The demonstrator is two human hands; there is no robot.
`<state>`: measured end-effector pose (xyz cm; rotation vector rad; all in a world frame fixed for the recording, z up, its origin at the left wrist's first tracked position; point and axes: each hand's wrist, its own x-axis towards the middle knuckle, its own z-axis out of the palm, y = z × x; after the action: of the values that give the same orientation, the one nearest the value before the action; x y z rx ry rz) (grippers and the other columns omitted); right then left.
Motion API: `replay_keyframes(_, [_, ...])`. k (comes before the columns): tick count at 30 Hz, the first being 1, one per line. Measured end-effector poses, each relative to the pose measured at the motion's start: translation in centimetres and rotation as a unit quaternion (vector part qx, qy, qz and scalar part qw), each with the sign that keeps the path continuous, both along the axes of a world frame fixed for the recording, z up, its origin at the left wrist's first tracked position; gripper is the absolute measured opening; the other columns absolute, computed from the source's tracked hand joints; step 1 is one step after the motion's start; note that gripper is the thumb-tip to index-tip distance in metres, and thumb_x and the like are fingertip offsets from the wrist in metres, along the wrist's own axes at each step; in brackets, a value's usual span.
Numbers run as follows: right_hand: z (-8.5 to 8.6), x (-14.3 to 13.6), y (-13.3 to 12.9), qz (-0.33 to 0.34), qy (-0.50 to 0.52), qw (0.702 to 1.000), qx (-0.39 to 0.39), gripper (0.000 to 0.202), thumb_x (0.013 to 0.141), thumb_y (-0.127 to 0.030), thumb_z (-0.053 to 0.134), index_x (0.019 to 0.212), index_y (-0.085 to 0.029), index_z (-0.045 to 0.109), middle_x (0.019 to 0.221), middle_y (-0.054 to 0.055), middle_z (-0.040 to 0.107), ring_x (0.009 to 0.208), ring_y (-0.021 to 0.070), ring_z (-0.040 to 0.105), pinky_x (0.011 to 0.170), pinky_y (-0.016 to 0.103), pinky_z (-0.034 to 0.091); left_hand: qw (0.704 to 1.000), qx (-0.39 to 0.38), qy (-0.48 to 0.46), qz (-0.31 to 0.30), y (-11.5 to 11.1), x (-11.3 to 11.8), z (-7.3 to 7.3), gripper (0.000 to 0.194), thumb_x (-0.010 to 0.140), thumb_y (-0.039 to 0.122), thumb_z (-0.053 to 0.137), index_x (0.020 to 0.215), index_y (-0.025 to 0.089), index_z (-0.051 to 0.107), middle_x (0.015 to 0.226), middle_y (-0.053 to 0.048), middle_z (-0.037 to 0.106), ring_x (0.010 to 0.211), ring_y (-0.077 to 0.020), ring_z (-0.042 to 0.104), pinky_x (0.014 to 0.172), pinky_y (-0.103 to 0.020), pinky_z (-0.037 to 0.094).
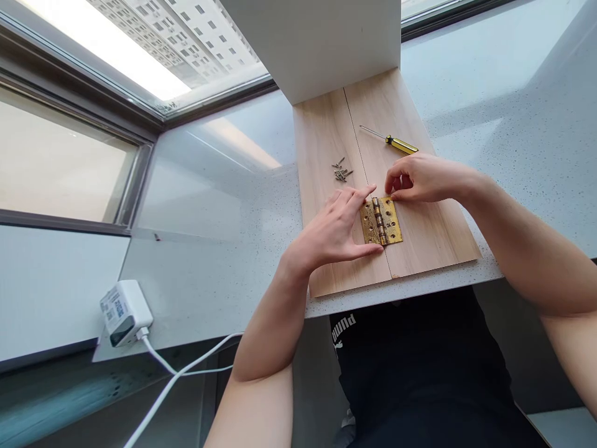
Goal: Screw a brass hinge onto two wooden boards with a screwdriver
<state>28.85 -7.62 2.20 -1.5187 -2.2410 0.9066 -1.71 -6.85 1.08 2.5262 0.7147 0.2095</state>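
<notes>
A worn brass-coloured butt hinge (392, 221) lies opened flat across the seam between two light wooden boards (336, 272). My left hand (336, 227) spans it from the left, index finger by the top of the hinge pin and thumb by the bottom, keeping it in place. At the upper right corner of the hinge is my right hand (417, 177), its fingers curled in and its thumb by the hinge edge. Whatever it may pinch is hidden. Several small screws (343, 174) lie in a pile on the left board. A yellow-and-black screwdriver (401, 145) rests beyond my right hand.
The boards sit on a speckled white countertop (261, 261), near its front edge. A pale upright panel (336, 43) stands at their far end. Windows (186, 50) line the back and left. To the left is a white charger (125, 311) with a white cable (161, 392).
</notes>
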Motion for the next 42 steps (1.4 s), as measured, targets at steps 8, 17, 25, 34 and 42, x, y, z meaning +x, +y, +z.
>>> replay_keyframes(8, [0.1,-0.2,0.0,-0.005,-0.006,1.000,-0.002,0.007,0.097,-0.023,0.083,0.096,-0.026,0.089,0.089,0.003,0.082,0.084,0.0236,0.072,0.080,0.041,0.051,1.000,-0.001,-0.007,-0.004,0.1,-0.1,-0.1,0.115,0.097,0.061,0.102,0.189,0.030,0.040,0.160,-0.016,0.067,0.149,-0.0442,0.067,0.140,-0.066,0.051])
replay_keyframes(17, [0.1,-0.2,0.0,0.007,-0.006,1.000,0.000,0.010,0.097,-0.022,0.080,0.096,-0.025,0.090,0.092,0.004,0.084,0.086,0.0237,0.073,0.081,0.041,0.052,1.000,0.010,-0.009,-0.007,0.1,-0.1,-0.2,0.112,0.097,0.059,0.103,0.186,0.029,0.044,0.157,-0.017,0.068,0.146,-0.0437,0.068,0.140,-0.066,0.051])
replay_keyframes(25, [0.3,-0.3,-0.1,0.009,-0.020,1.000,-0.011,0.013,0.101,-0.021,0.078,0.101,-0.021,0.092,0.095,0.004,0.084,0.088,0.0221,0.073,0.083,0.040,0.054,1.000,-0.006,0.022,-0.008,-0.1,0.1,0.8,0.108,0.102,0.059,0.096,0.187,0.023,0.041,0.161,-0.020,0.066,0.148,-0.0432,0.066,0.140,-0.066,0.049])
replay_keyframes(34, [0.5,-0.4,-0.2,0.006,-0.025,1.000,-0.014,0.012,0.102,-0.019,0.080,0.101,-0.021,0.092,0.095,0.004,0.084,0.087,0.0208,0.072,0.081,0.038,0.053,1.000,-0.014,0.017,-0.006,0.0,0.0,0.7,0.109,0.102,0.061,0.096,0.188,0.024,0.041,0.162,-0.019,0.065,0.149,-0.0437,0.067,0.140,-0.065,0.050])
replay_keyframes(42, [0.4,-0.4,-0.1,0.004,-0.022,1.000,-0.014,0.013,0.102,-0.021,0.079,0.100,-0.022,0.091,0.095,0.004,0.084,0.087,0.0208,0.072,0.082,0.038,0.053,1.000,-0.011,0.017,-0.008,0.0,0.0,0.6,0.110,0.102,0.061,0.096,0.190,0.023,0.040,0.161,-0.019,0.066,0.149,-0.0438,0.067,0.140,-0.066,0.051])
